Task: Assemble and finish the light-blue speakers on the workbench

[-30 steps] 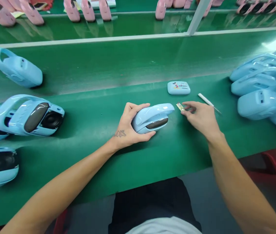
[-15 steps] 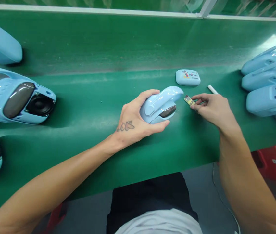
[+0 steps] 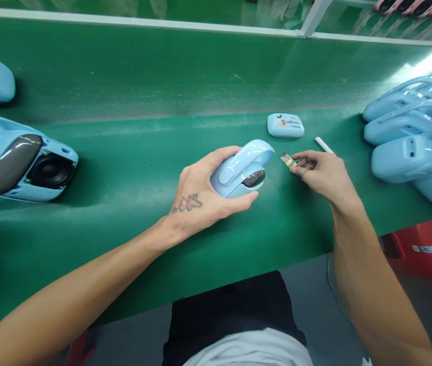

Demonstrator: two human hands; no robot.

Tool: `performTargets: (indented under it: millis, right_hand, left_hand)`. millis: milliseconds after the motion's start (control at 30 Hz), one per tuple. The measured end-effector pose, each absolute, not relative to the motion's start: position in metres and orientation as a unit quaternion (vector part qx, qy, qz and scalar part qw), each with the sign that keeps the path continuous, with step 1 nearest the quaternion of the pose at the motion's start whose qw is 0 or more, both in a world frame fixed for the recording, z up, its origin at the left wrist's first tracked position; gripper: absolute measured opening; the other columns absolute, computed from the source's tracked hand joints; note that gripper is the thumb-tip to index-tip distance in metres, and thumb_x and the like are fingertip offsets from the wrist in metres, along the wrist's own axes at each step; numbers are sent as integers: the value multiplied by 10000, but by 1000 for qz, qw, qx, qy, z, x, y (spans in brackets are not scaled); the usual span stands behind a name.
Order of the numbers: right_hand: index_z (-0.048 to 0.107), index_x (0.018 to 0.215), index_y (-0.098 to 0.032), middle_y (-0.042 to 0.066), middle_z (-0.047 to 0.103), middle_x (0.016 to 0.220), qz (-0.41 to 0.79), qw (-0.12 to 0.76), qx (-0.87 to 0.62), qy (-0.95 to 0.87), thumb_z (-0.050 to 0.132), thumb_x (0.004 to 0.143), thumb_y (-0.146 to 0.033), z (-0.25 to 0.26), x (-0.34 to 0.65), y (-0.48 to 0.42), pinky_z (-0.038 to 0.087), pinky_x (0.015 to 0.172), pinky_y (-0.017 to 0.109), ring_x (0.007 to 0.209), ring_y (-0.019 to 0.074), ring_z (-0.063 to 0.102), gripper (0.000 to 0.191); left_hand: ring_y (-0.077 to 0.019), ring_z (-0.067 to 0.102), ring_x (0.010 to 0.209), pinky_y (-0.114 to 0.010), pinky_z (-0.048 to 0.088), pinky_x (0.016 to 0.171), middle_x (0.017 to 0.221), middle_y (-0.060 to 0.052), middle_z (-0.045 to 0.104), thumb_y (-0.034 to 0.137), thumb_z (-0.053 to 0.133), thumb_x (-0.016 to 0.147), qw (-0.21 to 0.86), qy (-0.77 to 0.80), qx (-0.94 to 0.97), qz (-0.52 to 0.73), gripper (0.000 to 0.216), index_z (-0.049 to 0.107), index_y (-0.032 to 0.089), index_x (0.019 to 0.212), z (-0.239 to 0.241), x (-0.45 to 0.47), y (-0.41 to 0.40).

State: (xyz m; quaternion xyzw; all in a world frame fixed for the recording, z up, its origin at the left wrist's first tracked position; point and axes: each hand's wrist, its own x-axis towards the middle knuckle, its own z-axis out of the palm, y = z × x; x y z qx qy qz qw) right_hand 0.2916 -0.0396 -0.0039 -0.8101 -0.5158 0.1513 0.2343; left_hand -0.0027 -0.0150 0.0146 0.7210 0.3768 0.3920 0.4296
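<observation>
My left hand [image 3: 201,195] is wrapped around a light-blue portable speaker [image 3: 235,170], thumb on the near side and fingers on the far side. The speaker has a glossy curved handle and a dark window at its right end; the palm hides its left part. To its right, my right hand [image 3: 318,170] pinches a small flat piece [image 3: 288,161], yellowish and clear with a dark tip, whose kind I cannot make out. The piece is apart from the speaker. Behind both hands lies a light-blue rounded case with Mickey print [image 3: 285,126]. A white stick [image 3: 323,145] lies just beyond my right hand.
More blue speakers [image 3: 29,162] stand at the left on the green table [image 3: 155,254]. Several blue handled speakers [image 3: 406,157] are clustered at the right. A red stool or bin [image 3: 425,249] is below the right table edge. A pale rail [image 3: 143,24] runs along the back.
The view has swung slightly right, so everything appears farther left. Both hands keep the same grips, with little movement relative to each other.
</observation>
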Motion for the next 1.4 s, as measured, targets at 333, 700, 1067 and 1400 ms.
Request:
performTargets:
  millis: [333, 700, 1067, 1400]
  right_hand:
    - [701, 941, -227, -4, 728, 868, 219, 602, -605, -473, 806, 931, -330, 18, 222, -115, 635, 601, 316, 634, 148, 720, 147]
    - [799, 974, -267, 16, 838, 919, 191, 458, -517, -698, 792, 898, -91, 28, 174, -135, 694, 773, 353, 869, 222, 816, 193]
    - [741, 992, -242, -3, 829, 843, 61, 390, -497, -773, 747, 892, -25, 31, 169, -133, 651, 741, 270, 786, 183, 813, 239]
    - [729, 935, -257, -8, 819, 828, 31, 346, -524, -777, 710, 929, -51, 36, 167, -131, 608, 671, 271, 732, 172, 786, 208]
  left_hand:
    - [-340, 644, 1405, -461, 584, 1060, 1603, -125, 591, 420, 888, 769, 388, 253, 784, 414, 688, 511, 322, 1336, -34, -3, -28]
    - [-356, 566, 1486, -486, 534, 1169, 1689, -63, 497, 560, 857, 822, 364, 263, 799, 401, 732, 573, 363, 1468, -41, -4, -40]
    - [-333, 589, 1466, -432, 581, 1103, 1688, -41, 502, 643, 786, 868, 372, 277, 793, 395, 650, 608, 354, 1423, -36, -2, -42]
    - [-339, 576, 1475, -459, 573, 1125, 1706, -26, 477, 644, 797, 857, 375, 275, 795, 389, 726, 559, 395, 1496, -38, -3, -41]
